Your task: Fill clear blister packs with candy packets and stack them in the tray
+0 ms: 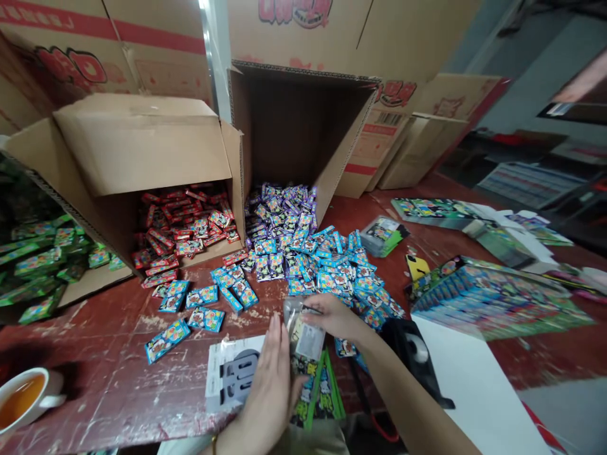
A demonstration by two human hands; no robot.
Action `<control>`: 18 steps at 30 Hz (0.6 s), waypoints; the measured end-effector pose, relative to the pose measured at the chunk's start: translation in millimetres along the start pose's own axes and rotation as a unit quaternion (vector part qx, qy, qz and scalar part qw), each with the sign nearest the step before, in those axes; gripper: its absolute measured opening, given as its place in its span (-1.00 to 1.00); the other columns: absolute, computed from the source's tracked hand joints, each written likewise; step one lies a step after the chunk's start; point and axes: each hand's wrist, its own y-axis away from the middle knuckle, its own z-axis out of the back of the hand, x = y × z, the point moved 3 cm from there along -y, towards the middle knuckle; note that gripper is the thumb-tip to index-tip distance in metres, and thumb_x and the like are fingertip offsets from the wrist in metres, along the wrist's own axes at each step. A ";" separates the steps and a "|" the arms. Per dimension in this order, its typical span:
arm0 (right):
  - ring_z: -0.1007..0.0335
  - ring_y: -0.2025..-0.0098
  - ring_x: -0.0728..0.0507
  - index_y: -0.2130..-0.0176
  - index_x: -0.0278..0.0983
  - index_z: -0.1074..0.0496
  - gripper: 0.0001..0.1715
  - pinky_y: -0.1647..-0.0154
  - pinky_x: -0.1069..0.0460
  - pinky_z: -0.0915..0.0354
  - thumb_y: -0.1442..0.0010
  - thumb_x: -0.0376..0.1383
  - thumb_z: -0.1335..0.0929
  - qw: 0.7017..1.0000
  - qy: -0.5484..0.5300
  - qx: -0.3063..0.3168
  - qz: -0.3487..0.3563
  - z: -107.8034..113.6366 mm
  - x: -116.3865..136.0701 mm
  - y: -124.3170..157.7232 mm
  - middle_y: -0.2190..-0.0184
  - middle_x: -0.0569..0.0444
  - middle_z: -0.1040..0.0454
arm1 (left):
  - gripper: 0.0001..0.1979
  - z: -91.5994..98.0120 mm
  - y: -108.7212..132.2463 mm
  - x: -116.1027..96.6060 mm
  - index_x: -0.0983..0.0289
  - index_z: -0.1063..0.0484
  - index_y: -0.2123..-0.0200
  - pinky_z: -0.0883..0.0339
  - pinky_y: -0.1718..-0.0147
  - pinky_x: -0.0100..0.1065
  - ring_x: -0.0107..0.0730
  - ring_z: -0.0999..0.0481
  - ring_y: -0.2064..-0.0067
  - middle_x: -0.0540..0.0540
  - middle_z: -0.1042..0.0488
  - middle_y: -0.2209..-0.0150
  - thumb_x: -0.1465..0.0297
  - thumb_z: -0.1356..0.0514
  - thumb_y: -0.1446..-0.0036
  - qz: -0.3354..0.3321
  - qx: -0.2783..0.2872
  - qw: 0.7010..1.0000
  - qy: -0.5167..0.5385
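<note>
Left hand (269, 373), clear pack (309, 342) beside, right fingers (323, 321) atop

On the scuffed red tabletop (109, 385) we see a white cup (55, 383) of amber drink (21, 399) near the left edge, its handle facing right. Behind, we have large cardboard cartons (403, 38) with red printing; a small yellow item (417, 267) lies to the right.

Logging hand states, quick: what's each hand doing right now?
Left hand: open, fingers straight, beside the clear pack.
Right hand: fingers bent at the clear pack; whether gripping can't be told.
</note>
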 end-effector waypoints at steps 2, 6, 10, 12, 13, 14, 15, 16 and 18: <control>-0.30 0.46 -0.06 0.47 -0.31 -0.45 -0.75 0.43 0.08 -0.21 -0.08 -0.17 -0.37 0.994 -0.108 -0.031 0.012 -3.2 23.4 14.5 0.54 0.12 -0.41 | -0.16 22.4 -13.7 -5.1 0.36 0.49 -0.36 -0.31 -0.14 -0.04 -0.02 -0.07 -0.35 0.44 0.04 -0.35 0.45 -0.06 -0.23 -0.002 -0.073 0.996 -0.050; -0.34 0.44 -0.06 0.45 -0.31 -0.45 -0.79 0.38 0.07 -0.25 -0.13 -0.22 -0.36 0.964 -0.239 -0.112 0.038 -24.7 65.0 35.7 0.52 0.10 -0.43 | -0.41 51.3 -26.8 -5.7 0.38 0.12 -0.33 -0.50 0.14 -0.21 -0.11 -0.52 -0.06 0.38 -0.41 -0.12 0.40 0.02 -0.29 -0.016 -0.159 0.983 -0.093; -0.36 0.44 -0.08 0.49 -0.29 -0.42 -0.75 0.36 0.05 -0.27 -0.20 -0.27 -0.33 0.959 -0.172 -0.204 0.099 -35.2 86.1 47.5 0.52 0.08 -0.44 | -0.68 74.5 -30.6 4.3 0.33 -0.33 -0.05 -0.48 0.39 -0.36 -0.24 -0.64 0.27 0.20 -0.62 0.18 0.43 0.05 -0.29 -0.021 -0.083 0.996 -0.013; -0.40 0.32 -0.13 0.45 -0.29 -0.43 -0.83 0.24 -0.01 -0.27 -0.16 -0.27 -0.38 0.937 -0.045 -0.313 0.147 -29.2 93.9 55.9 0.43 0.03 -0.48 | -0.73 86.7 -33.7 5.7 0.28 -0.42 0.09 -0.44 0.43 -0.39 -0.28 -0.64 0.34 0.11 -0.63 0.29 0.49 0.04 -0.26 -0.022 -0.007 0.999 0.031; -0.40 0.22 -0.18 0.37 -0.28 -0.45 -0.89 0.15 -0.05 -0.25 -0.12 -0.28 -0.42 0.921 0.026 -0.351 0.169 -25.8 98.2 60.0 0.33 0.00 -0.50 | -0.74 92.5 -35.5 4.5 0.26 -0.44 0.16 -0.42 0.44 -0.40 -0.29 -0.63 0.36 0.09 -0.62 0.33 0.51 0.03 -0.25 -0.025 0.025 0.998 0.042; -0.39 0.13 -0.21 0.30 -0.26 -0.46 -0.87 0.05 -0.09 -0.20 -0.09 -0.29 -0.44 0.908 0.084 -0.361 0.192 -23.0 102.5 62.9 0.26 -0.01 -0.51 | -0.73 97.5 -37.1 2.3 0.26 -0.46 0.22 -0.39 0.45 -0.41 -0.29 -0.62 0.38 0.09 -0.61 0.38 0.51 0.04 -0.24 -0.030 0.052 0.997 0.044; -0.38 0.08 -0.21 0.26 -0.24 -0.45 -0.84 -0.02 -0.12 -0.13 -0.09 -0.31 -0.44 0.906 0.126 -0.341 0.217 -20.9 106.4 64.5 0.24 0.02 -0.52 | -0.73 101.8 -38.4 -0.2 0.26 -0.46 0.29 -0.35 0.47 -0.40 -0.27 -0.62 0.39 0.10 -0.59 0.41 0.50 0.05 -0.25 -0.034 0.074 0.996 0.037; -0.39 0.10 -0.18 0.26 -0.21 -0.45 -0.87 -0.07 -0.13 -0.06 -0.12 -0.34 -0.42 0.911 0.149 -0.301 0.241 -18.9 109.3 65.1 0.27 0.08 -0.53 | -0.71 105.2 -39.2 -2.6 0.27 -0.46 0.34 -0.31 0.49 -0.39 -0.26 -0.61 0.41 0.11 -0.58 0.44 0.47 0.05 -0.27 -0.038 0.093 0.995 0.029; -0.42 0.26 -0.08 0.35 -0.20 -0.42 -0.88 -0.09 -0.11 0.00 -0.19 -0.42 -0.34 0.920 0.159 -0.226 0.278 -12.2 111.4 66.6 0.44 0.21 -0.50 | -0.65 110.9 -37.9 -3.9 0.26 -0.45 0.44 -0.22 0.53 -0.38 -0.26 -0.59 0.46 0.11 -0.55 0.50 0.37 0.06 -0.30 -0.031 0.121 0.992 0.015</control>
